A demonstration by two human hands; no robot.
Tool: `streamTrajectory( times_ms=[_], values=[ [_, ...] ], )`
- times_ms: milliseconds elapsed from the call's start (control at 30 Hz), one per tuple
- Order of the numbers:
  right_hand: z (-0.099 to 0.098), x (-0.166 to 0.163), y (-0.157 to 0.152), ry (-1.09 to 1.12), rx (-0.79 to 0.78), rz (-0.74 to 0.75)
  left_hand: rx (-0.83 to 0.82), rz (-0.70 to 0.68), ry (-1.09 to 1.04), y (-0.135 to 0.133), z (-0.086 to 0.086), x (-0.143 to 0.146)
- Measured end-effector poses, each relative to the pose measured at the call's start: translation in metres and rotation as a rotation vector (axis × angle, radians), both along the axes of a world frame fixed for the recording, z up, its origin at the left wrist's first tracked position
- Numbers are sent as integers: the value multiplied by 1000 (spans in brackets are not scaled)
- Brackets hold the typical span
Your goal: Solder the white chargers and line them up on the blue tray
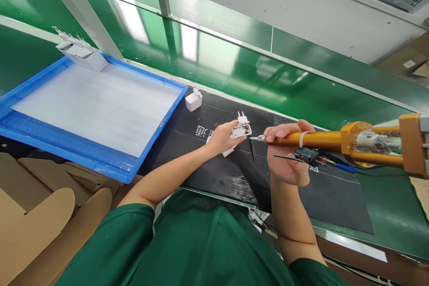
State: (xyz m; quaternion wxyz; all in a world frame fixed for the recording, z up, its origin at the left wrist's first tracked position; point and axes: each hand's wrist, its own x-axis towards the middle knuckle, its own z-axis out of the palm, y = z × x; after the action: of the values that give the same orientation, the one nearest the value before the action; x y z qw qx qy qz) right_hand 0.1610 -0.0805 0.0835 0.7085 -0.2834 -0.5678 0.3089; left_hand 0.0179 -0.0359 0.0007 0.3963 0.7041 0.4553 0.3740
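My left hand (221,138) is closed around a white plug adapter (240,131) whose housing stands open, with small wires and inner parts showing. Its two-pin plug end (242,117) sits tilted at the top of the housing. In my right hand (288,156) is a gold-coloured dispensing gun (311,138), fingers wrapped round its front barrel. The pale tip of its nozzle (255,138) points left at the adapter's rim; whether it touches I cannot tell. A white piece (228,151) lies on the mat under my left hand, partly hidden.
Another white plug adapter (193,99) stands on the black mat (214,174). At left is a blue tray (144,161) with a white sheet (110,103) and several white adapters (82,53) at its far corner. Cardboard (40,214) lies below the tray. A green wall panel (214,58) runs behind.
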Motion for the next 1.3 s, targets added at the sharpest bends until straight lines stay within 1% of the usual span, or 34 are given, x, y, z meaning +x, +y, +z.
streamTrajectory(
  times_ms=[133,267,333,433,533,633,733,867,1000,1100,1200,1300],
  values=[
    [-3,16,4,-38,-5,-69,-44,8,-50,6,16,-14],
    [-12,46,10,-141,-65,-152,-179,-47,-154,2,29,-19],
    [-18,63,14,-195,-93,-184,-256,-82,-239,0,32,-19],
    [-30,83,22,-217,-87,-228,-355,-120,-329,-2,34,-17],
    [-39,95,28,-205,-86,-288,-435,-150,-393,-3,35,-16],
    [-46,102,30,-177,-77,-357,-481,-155,-403,-2,35,-17],
    [-50,108,30,-165,-46,-401,-484,-160,-349,-1,33,-18],
    [-55,112,30,-153,0,-389,-485,-180,-302,1,30,-18],
    [-57,112,30,-170,3,-394,-577,-202,-372,2,23,-18],
    [-57,111,29,-196,3,-401,-603,-222,-412,2,16,-20],
    [-57,110,28,-204,12,-396,-577,-237,-381,3,17,-22],
    [-57,110,27,-211,29,-376,-459,-246,-237,3,24,-22]
  ],
)
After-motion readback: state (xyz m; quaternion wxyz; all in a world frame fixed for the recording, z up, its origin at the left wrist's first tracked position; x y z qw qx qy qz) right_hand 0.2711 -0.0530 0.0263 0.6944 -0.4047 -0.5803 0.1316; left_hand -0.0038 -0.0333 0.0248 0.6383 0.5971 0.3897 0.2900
